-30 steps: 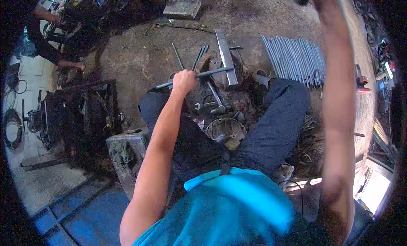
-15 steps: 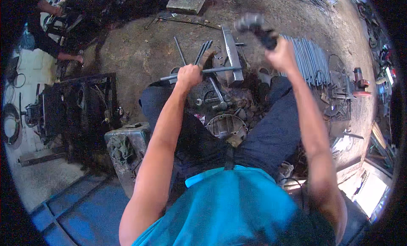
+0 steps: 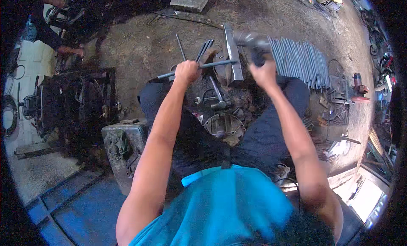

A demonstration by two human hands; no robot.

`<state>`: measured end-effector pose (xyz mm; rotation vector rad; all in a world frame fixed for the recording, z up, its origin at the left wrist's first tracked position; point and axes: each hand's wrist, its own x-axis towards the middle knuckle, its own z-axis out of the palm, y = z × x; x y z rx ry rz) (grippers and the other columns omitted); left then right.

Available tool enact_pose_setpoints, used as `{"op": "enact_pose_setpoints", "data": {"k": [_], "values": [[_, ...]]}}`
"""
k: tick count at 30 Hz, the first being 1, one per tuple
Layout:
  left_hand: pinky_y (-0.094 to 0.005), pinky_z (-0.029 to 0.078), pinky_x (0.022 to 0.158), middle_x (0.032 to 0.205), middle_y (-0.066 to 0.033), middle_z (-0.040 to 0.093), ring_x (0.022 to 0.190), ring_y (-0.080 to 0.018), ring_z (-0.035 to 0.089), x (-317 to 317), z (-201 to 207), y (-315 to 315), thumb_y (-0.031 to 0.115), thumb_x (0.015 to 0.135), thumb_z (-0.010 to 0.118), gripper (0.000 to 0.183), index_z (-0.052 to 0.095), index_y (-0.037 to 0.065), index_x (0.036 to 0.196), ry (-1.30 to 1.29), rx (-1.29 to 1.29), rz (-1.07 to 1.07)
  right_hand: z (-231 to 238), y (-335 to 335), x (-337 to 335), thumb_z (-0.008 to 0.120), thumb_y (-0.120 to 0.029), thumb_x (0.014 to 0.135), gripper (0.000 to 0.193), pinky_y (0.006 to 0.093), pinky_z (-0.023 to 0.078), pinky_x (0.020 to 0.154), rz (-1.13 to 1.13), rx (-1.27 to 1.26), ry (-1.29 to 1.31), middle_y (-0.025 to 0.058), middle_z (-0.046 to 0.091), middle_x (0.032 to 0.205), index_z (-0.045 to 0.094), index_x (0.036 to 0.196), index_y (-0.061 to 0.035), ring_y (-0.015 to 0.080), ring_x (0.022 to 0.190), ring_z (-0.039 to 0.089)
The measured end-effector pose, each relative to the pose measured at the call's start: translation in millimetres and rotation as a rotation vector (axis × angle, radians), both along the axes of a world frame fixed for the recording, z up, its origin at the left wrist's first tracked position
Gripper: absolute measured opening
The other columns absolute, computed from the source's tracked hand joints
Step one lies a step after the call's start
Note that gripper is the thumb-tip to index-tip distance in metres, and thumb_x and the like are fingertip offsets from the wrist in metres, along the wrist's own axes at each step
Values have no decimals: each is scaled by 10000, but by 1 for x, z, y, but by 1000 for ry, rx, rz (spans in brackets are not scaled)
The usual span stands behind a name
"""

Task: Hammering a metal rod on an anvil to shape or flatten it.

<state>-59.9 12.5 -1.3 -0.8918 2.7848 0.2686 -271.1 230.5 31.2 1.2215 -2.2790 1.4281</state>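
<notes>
My left hand (image 3: pixel 187 71) is closed around a grey metal rod (image 3: pixel 216 64), which slants slightly upward to the right. The rod's right end lies against a long upright metal block (image 3: pixel 233 55) with a shiny face. In my closed right hand (image 3: pixel 264 74) is a hammer (image 3: pixel 253 41), its head blurred by motion just right of the block. Beyond my left hand several thin dark rods (image 3: pixel 204 50) lie on the ground, and a single rod (image 3: pixel 181 47) lies left of them. Between my knees rests another hammer (image 3: pixel 218 93) with a metal handle.
A row of many grey rods (image 3: pixel 299 61) lies at the right. A round metal casting (image 3: pixel 224 126) sits between my legs, a battered metal box (image 3: pixel 125 152) by my left thigh. An angle grinder (image 3: pixel 360 89) stands far right. Another person's foot (image 3: pixel 80 51) shows at the upper left.
My right hand has swung the hammer down and leftward, toward the metal block. My left hand keeps its hold on the rod, which has risen slightly at its right end.
</notes>
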Motion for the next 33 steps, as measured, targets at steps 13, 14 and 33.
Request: {"op": "enact_pose_setpoints", "data": {"k": [13, 14, 33], "values": [[-481, 566, 754, 855, -196, 713, 824, -371, 706, 8, -16, -4, 291, 789, 663, 250, 734, 53, 814, 55, -64, -18, 291, -49, -38, 715, -128, 766, 161, 305, 450, 466, 95, -254, -67, 43, 618, 602, 630, 689, -15, 132, 489, 577], [-479, 568, 749, 853, -196, 713, 816, -371, 707, 11, -13, -3, 282, 791, 655, 246, 733, 50, 811, 55, -54, -13, 286, -57, -23, 723, -123, 762, 165, 309, 440, 450, 48, -359, -146, 35, 591, 553, 625, 679, -20, 133, 452, 557], [-469, 560, 738, 844, -194, 707, 814, -374, 697, 11, -2, 0, 343, 787, 713, 288, 741, 63, 845, 42, -39, 14, 250, -34, -22, 721, -117, 765, 167, 307, 443, 449, 25, -257, -158, 38, 594, 564, 614, 683, -19, 137, 458, 562]]}}
